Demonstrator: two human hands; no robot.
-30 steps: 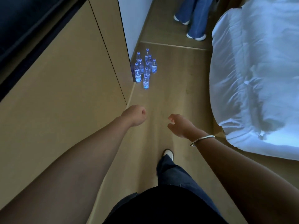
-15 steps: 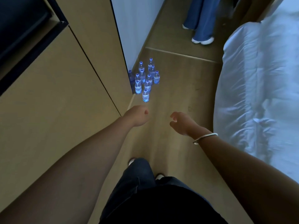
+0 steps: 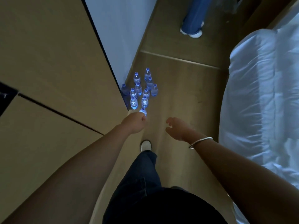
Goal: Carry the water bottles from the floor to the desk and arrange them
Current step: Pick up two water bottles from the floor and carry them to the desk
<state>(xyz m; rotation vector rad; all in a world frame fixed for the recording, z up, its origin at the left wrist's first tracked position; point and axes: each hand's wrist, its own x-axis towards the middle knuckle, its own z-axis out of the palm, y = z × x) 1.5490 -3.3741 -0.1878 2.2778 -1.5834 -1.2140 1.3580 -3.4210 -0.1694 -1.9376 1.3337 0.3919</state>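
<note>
Several small clear water bottles (image 3: 142,91) with blue caps stand in a cluster on the wooden floor, next to the corner of the wooden desk unit (image 3: 56,70). My left hand (image 3: 135,122) reaches out just short of the nearest bottle (image 3: 143,111), its fingers curled into a loose fist with nothing in it. My right hand (image 3: 177,128) is stretched forward to the right of it, fingers apart and empty, a metal bangle on the wrist. Neither hand touches a bottle.
A bed with white bedding (image 3: 265,97) lines the right side, leaving a narrow floor aisle. Another person's legs in jeans and white shoes (image 3: 192,21) stand farther down the aisle. A white wall panel (image 3: 119,29) rises behind the bottles. My own leg and shoe (image 3: 145,145) are below.
I have walked forward along the aisle; the bottles are closer and both outstretched hands have drawn near the nearest bottle. The hands' shapes are unchanged.
</note>
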